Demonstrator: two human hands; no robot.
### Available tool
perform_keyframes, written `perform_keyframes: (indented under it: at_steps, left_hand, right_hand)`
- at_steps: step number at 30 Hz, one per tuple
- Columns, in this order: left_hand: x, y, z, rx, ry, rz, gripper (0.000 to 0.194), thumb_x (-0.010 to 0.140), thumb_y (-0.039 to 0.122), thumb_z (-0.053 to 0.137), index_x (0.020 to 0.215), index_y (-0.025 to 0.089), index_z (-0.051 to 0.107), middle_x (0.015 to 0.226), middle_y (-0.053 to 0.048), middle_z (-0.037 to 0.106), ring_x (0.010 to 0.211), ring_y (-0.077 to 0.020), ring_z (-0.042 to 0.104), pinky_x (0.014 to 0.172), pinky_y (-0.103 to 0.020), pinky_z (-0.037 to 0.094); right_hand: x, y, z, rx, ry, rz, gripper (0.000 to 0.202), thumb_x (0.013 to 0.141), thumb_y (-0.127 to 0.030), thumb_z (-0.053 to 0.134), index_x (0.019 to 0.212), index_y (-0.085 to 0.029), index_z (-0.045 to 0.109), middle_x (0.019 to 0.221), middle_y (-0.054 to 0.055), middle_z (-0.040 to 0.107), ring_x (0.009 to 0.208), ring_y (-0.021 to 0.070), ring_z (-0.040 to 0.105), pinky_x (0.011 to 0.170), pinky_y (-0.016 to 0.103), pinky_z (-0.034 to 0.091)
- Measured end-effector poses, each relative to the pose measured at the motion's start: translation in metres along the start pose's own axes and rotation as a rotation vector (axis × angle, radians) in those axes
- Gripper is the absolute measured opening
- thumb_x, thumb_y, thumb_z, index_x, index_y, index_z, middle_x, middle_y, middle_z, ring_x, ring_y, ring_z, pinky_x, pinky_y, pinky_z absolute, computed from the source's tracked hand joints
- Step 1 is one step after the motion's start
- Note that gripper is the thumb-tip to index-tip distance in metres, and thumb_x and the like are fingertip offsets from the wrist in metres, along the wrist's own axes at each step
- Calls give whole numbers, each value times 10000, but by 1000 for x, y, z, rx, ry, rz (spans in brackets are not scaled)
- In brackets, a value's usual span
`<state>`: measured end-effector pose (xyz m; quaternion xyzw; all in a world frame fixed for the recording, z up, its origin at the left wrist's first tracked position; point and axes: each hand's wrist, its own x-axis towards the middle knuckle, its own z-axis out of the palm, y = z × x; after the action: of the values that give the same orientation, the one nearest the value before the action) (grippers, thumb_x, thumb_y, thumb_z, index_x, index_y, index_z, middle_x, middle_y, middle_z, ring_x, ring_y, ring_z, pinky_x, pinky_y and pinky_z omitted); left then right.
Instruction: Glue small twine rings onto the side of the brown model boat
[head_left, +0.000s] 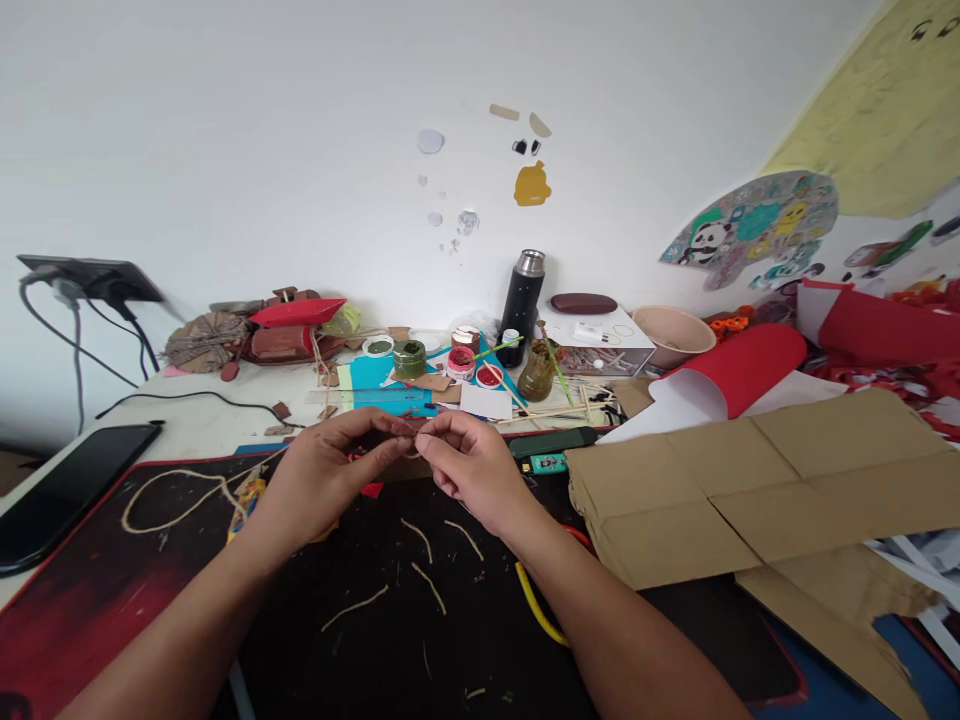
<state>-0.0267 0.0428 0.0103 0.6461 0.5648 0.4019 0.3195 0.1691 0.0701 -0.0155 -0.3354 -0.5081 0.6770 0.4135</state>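
My left hand (341, 465) and my right hand (466, 462) meet above the back of the dark mat (360, 670). Thumb and fingertips of both are pinched together on something small and thin, too small to name. On the mat below lie short pieces of twine (429, 588). A longer loop of twine (176, 520) rests left of my left hand. Near my right forearm is a yellow curved handle (538, 605).
A black phone (71, 490) lies at the left. Paint jars (409, 360), a black thermos (523, 300) and a white box (600, 340) stand behind the hands. Cardboard (772, 480) and red paper (739, 365) cover the right side.
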Motion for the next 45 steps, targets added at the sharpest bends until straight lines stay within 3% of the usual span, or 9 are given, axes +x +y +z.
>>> perform_keyframes:
  at_steps: [6, 10, 17, 23, 28, 35, 45]
  left_hand:
    - [3, 5, -4, -79, 31, -47, 501, 822, 724, 813, 1010, 261, 851, 941, -65, 864, 796, -259, 765, 744, -349, 648]
    - [3, 3, -5, -18, 21, -19, 445, 816, 697, 822, 901, 260, 829, 858, -46, 841, 779, -248, 751, 726, -326, 621]
    - [2, 1, -5, 59, -1, -15, 444, 819, 698, 795, 941, 275, 843, 940, -56, 860, 837, -261, 752, 726, -326, 587]
    - [2, 4, -6, 110, -20, 0, 425, 858, 684, 736, 883, 269, 822, 868, -47, 835, 792, -246, 727, 680, -315, 556]
    - [1, 4, -4, 120, -14, 13, 385, 879, 645, 726, 881, 268, 805, 848, -25, 817, 774, -228, 714, 729, -319, 576]
    - [2, 0, -5, -27, 39, -78, 428, 826, 667, 807, 879, 243, 793, 836, -41, 814, 755, -226, 710, 672, -304, 567]
    - [6, -6, -3, -248, -1, -159, 464, 779, 662, 879, 853, 214, 787, 810, -41, 795, 701, -186, 676, 657, -283, 557]
  right_hand:
    - [0, -1, 1, 33, 27, 2, 254, 835, -433, 786, 886, -223, 651, 598, -102, 546, 449, 80, 422, 440, 231, 298]
    - [0, -2, 0, 26, 23, -1, 253, 840, -431, 785, 901, -223, 655, 586, -109, 529, 447, 82, 425, 441, 231, 297]
    - [0, -1, 0, 12, 18, -3, 256, 851, -435, 780, 921, -220, 661, 571, -110, 531, 443, 85, 426, 439, 228, 297]
    - [0, -1, 1, -4, 11, 3, 258, 857, -439, 783, 918, -219, 663, 577, -106, 538, 449, 86, 440, 441, 225, 310]
    - [0, 1, 0, 0, -10, 14, 280, 870, -457, 794, 937, -220, 661, 578, -102, 553, 457, 90, 449, 449, 223, 317]
    - [-1, -1, 1, 31, -8, 13, 366, 885, -547, 786, 990, -218, 664, 581, -93, 559, 454, 89, 421, 443, 220, 272]
    - [-1, 0, 2, 41, -6, -1, 409, 888, -583, 802, 994, -214, 660, 588, -92, 559, 455, 90, 422, 442, 227, 265]
